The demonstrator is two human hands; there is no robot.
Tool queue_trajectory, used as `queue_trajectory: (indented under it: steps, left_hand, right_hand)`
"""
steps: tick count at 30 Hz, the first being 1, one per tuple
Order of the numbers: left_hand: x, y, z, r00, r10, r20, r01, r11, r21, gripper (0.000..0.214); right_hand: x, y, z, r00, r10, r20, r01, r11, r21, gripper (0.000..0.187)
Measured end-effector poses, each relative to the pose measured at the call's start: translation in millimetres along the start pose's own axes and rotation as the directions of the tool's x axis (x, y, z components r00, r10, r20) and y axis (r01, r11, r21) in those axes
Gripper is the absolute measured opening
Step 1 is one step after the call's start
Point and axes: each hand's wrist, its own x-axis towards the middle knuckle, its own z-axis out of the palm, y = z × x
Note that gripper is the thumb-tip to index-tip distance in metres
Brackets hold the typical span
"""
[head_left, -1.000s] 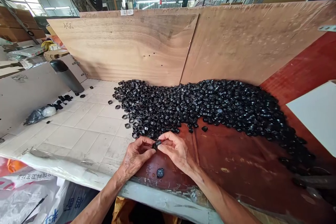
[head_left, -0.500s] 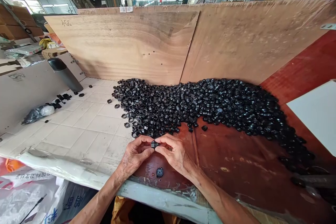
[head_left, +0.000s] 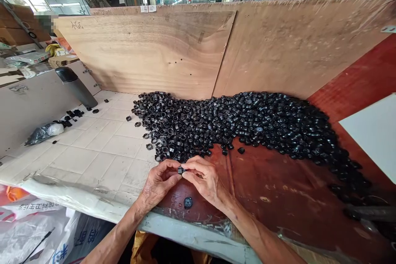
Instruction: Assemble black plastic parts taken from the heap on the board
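Fingertips of my left hand (head_left: pixel 159 181) and my right hand (head_left: pixel 202 177) meet around a small black plastic fitting (head_left: pixel 180 170) just above the table. The left thumb and fingers pinch its ring-like left end. My right fingertips close on its other end, mostly hidden behind them. Below the hands, a round black plastic fitting (head_left: pixel 187 202) lies by itself on the reddish-brown surface. Beyond my fingers spreads a large heap of black plastic pieces (head_left: pixel 198 128), open rings at the left and closed round pieces at the right.
A wooden board (head_left: pixel 148 53) stands behind the heap. On the tiled left side are a dark bottle (head_left: pixel 77 88), a black plastic bag (head_left: pixel 40 134) and scattered black bits. A white sheet (head_left: pixel 374 136) lies at the right. The padded table edge (head_left: pixel 192 235) runs under my forearms.
My right fingertips have come slightly closer to the left ones, and less of the held fitting shows between them. The loose fitting and the heap stay put.
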Motion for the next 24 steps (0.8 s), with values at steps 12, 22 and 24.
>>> queue_trajectory:
  steps: [12,22,24]
  left_hand:
    - [-2,-3,-0.5,0.998,0.029,0.056,-0.03,1.0,0.0,0.021]
    - [-3,-2,0.5,0.995,0.064,0.08,-0.067,0.997,0.037,0.019]
    - [-3,-3,0.1,0.993,0.076,0.089,-0.081,0.996,0.045,0.017]
  right_hand:
    - [-5,10,10,0.996,0.059,-0.069,-0.063,0.997,-0.055,0.022]
    - [-3,-3,0,0.995,0.07,0.073,-0.063,0.994,-0.09,0.009]
    - [-2,-2,-1,0.992,0.087,0.096,-0.077,0.992,-0.097,0.01]
